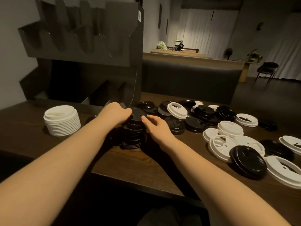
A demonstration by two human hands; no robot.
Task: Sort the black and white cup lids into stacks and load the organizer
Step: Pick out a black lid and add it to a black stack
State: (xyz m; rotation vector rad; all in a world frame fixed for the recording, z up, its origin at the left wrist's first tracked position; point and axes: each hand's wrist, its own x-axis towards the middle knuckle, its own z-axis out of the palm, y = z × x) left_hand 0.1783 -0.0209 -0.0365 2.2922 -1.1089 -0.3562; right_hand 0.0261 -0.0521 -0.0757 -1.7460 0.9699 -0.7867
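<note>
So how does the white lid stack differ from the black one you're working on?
The white lid stack stands alone, left of the hands, untouched; the black lid stack sits between the left hand and right hand, both touching it. The white stack's edges look evenly lined up, while the black stack's look uneven. Both stand on the wooden table in front of the organizer.

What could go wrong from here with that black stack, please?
The black stack looks uneven, with lids offset near its base, so pressing or lifting it could tip it over. Both the left hand and the right hand grip it only near the top, so lower lids may be left behind or slide off. Loose lids lie close on its right, and a spill could mix the sorted ones back in.
</note>
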